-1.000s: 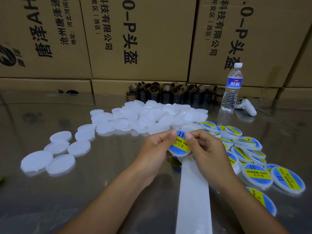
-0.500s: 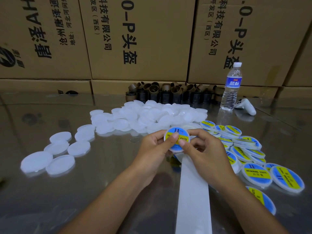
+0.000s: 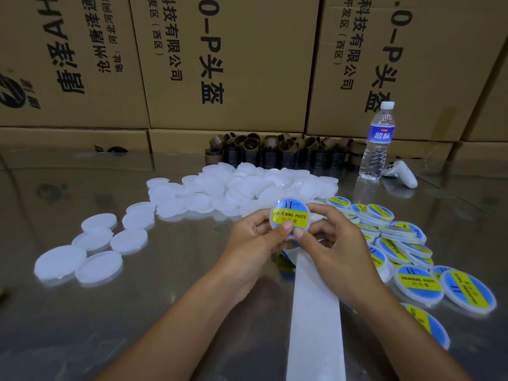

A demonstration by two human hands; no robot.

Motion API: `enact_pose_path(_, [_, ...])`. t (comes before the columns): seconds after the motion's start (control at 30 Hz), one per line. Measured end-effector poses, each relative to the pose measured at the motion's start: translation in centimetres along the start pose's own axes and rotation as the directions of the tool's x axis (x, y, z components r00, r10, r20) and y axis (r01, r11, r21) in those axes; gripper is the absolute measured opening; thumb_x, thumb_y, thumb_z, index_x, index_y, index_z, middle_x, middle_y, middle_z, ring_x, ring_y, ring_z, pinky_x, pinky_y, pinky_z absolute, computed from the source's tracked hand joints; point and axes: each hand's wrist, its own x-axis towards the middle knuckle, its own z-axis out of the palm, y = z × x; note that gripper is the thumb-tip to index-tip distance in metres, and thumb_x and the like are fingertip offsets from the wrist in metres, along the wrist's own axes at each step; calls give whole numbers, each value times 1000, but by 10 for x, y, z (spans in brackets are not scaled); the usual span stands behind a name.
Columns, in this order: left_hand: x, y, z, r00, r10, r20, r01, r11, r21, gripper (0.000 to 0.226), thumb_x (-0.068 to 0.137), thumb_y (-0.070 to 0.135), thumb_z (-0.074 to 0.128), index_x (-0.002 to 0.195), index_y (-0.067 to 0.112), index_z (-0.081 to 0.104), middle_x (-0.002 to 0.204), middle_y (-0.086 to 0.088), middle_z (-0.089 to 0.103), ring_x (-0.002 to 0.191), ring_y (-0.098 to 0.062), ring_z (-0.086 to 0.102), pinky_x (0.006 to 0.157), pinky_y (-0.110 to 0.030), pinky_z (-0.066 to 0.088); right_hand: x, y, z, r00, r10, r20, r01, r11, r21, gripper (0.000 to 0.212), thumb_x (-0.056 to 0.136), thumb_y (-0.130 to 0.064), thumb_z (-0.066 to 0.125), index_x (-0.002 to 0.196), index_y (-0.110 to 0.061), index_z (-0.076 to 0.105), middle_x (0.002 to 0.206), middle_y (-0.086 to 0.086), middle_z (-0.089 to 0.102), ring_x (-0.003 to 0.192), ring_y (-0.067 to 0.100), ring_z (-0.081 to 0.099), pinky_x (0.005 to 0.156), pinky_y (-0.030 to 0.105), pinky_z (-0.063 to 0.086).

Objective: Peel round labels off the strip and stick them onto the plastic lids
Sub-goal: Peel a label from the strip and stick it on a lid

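Note:
Both hands hold one white plastic lid (image 3: 290,217) upright above the table, its blue and yellow round label facing me. My left hand (image 3: 253,240) grips its left edge, thumb pressed on the label's lower part. My right hand (image 3: 332,243) grips the right edge, thumb also on the label. The white backing strip (image 3: 314,312) runs from under my hands toward me. A heap of unlabelled white lids (image 3: 247,188) lies beyond my hands, with more loose ones (image 3: 93,251) at the left. Labelled lids (image 3: 406,259) are piled at the right.
The table (image 3: 165,298) is shiny metal. Stacked cardboard boxes (image 3: 228,64) wall off the back. A row of brown cardboard cores (image 3: 275,152) stands before them. A water bottle (image 3: 378,144) and a white controller (image 3: 401,174) sit at the back right.
The labelled lid has risen and tilted upright so its label faces me. Both thumbs have shifted onto the label's lower edge.

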Motion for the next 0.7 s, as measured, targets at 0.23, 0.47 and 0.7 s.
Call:
enact_pose_path(0.23, [0,0,1,1000,10,-18,-10,999,33,21,89,3,62,106,15,66,93,-8,74,80,-11,69,73,-21,54,1,1,0,999,17,-31,-16,999,50,31,86,-9,65,96,-36,55,71,-1,66,69,11,63,67,27,48])
enact_pose_path(0.47, [7,2,-6,979,-52,-196,42,998,-56,17,92,5,57,99,18,64,88,-1,71,80,-14,68,84,-29,54,15,14,-27,862,198,-467,-183,980,78,27,92,-13,52,110,-33,55,81,1,64,68,16,62,61,29,47])
enact_pose_path(0.7, [8,2,-13,963,-68,-261,54,997,-60,15,93,3,56,96,16,64,75,1,68,72,-15,65,74,-25,56,16,32,-36,823,235,-516,-407,879,-248,40,94,-10,44,132,-16,54,102,20,64,99,39,53,78,38,39])
